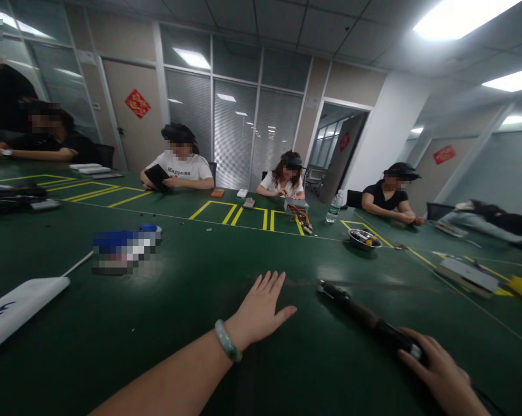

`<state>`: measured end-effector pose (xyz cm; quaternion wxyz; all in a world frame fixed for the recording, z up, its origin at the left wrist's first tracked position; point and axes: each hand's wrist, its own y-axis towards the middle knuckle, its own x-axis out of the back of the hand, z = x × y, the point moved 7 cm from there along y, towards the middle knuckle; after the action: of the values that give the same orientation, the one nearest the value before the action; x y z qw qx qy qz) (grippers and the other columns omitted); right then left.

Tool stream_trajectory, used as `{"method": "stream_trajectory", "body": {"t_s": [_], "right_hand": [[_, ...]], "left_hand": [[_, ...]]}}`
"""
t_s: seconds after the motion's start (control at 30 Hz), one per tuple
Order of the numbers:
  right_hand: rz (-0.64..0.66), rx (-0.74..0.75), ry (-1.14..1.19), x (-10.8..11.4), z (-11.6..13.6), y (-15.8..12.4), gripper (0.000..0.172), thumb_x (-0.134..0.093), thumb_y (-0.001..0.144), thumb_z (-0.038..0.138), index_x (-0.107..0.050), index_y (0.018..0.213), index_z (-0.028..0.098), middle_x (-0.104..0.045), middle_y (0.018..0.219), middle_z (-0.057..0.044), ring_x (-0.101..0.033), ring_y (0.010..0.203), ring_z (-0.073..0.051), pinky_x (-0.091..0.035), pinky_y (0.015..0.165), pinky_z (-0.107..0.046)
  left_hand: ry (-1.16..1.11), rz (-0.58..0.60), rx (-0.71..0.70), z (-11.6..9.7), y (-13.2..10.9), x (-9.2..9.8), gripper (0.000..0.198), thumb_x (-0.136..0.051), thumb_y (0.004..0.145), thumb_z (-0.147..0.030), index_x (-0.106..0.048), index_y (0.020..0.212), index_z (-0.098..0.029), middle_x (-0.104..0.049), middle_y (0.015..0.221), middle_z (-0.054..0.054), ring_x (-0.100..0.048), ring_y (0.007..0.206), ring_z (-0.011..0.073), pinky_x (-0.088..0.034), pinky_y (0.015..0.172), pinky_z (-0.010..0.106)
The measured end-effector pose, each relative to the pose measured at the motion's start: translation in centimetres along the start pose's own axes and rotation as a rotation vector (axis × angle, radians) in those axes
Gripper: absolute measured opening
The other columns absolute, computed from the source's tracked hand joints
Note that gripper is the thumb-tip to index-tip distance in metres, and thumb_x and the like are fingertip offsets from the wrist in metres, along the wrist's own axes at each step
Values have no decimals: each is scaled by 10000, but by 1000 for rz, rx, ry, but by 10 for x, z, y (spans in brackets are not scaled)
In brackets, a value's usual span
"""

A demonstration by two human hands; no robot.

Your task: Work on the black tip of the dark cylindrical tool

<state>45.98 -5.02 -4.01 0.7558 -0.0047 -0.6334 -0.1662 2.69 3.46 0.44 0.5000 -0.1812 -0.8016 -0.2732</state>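
Note:
My left hand (258,309) lies flat on the green table mat (226,277) with its fingers spread, touching nothing else. A pale green bangle (227,341) circles that wrist. My right hand (443,370) is at the lower right, its fingers wrapped over the near end of a long black cylindrical tool (356,312). The tool's exact kind cannot be made out. Its far end lies on the mat, pointing away to the upper left.
Yellow tape outlines mark the mat. A blurred blue-and-white object (124,248) and a white pad (18,309) lie to the left. Ahead stand a metal bowl (363,239), a water bottle (334,206) and a wired metal box (296,208). Several seated people work around the table.

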Motion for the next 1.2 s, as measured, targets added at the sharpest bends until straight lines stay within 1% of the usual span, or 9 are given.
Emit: {"method": "stream_trajectory", "body": {"t_s": [0.1, 0.23, 0.33, 0.43, 0.6, 0.73, 0.9, 1.1, 1.2], "right_hand": [[108, 171, 143, -19, 110, 9, 462, -443, 818, 532, -531, 1244, 377, -551, 1247, -51, -508, 1143, -301, -407, 867, -467], [175, 365, 240, -40, 240, 20, 427, -537, 831, 407, -521, 1252, 344, -533, 1260, -38, -469, 1176, -270, -351, 934, -444], [172, 467, 302, -52, 305, 24, 496, -578, 828, 339, -481, 1311, 279, -512, 1297, -65, -448, 1203, -254, -323, 984, -423], [215, 521, 357, -53, 338, 22, 597, -579, 831, 303, -395, 1396, 250, -442, 1384, -81, -375, 1291, -249, -274, 1056, -430], [147, 585, 214, -16, 326, 6, 783, -603, 818, 317, -220, 1499, 255, -202, 1536, -68, -206, 1404, -244, -227, 1132, -392], [177, 317, -155, 1, 267, 10, 891, -741, 694, 323, -313, 1471, 237, -358, 1435, -145, -383, 1287, -383, -369, 1008, -506], [438, 266, -120, -6, 236, 9, 449, -657, 795, 332, -548, 1214, 213, -624, 1114, -97, -615, 993, -284, -473, 801, -380], [304, 204, -135, -3, 235, 26, 228, -546, 886, 265, -612, 1100, 222, -668, 1013, -84, -632, 932, -254, -450, 746, -331], [186, 132, -97, -1, 231, 43, 249, -422, 959, 266, -632, 1086, 226, -673, 989, -83, -631, 911, -232, -439, 763, -320]], "left_hand": [[52, -143, -90, -21, -2, 22, 742, -321, 942, -625, -104, 1528, -226, -189, 1578, 65, -148, 1454, 262, -166, 1174, 469], [86, -166, -252, -42, -6, 27, 697, -445, 923, -539, -201, 1504, -242, -267, 1556, 42, -185, 1448, 227, -148, 1184, 424], [89, -129, -213, -31, -5, 19, 724, -535, 856, -388, -231, 1495, -232, -277, 1553, 45, -243, 1430, 226, -165, 1177, 406], [96, -101, -131, -13, -3, 13, 833, -585, 762, -282, -206, 1502, -225, -247, 1563, 59, -281, 1412, 236, -208, 1158, 403], [103, -101, -43, 1, 1, 15, 817, -610, 815, -317, -174, 1505, -285, -306, 1539, 68, -447, 1295, 245, -352, 1050, 402], [128, -122, -13, 2, 3, 14, 582, -583, 884, -406, -374, 1417, -300, -533, 1369, 43, -540, 1163, 239, -378, 1006, 407], [144, -122, -9, 2, 5, 12, 500, -575, 898, -415, -443, 1365, -294, -594, 1259, 32, -559, 1101, 228, -400, 966, 390], [150, -105, -15, -2, 6, 15, 441, -557, 909, -401, -482, 1323, -266, -597, 1239, 49, -565, 1096, 236, -411, 948, 400], [145, -100, -18, -2, 4, 17, 431, -580, 896, -385, -491, 1299, -263, -609, 1207, 41, -566, 1083, 234, -416, 943, 411]]}}
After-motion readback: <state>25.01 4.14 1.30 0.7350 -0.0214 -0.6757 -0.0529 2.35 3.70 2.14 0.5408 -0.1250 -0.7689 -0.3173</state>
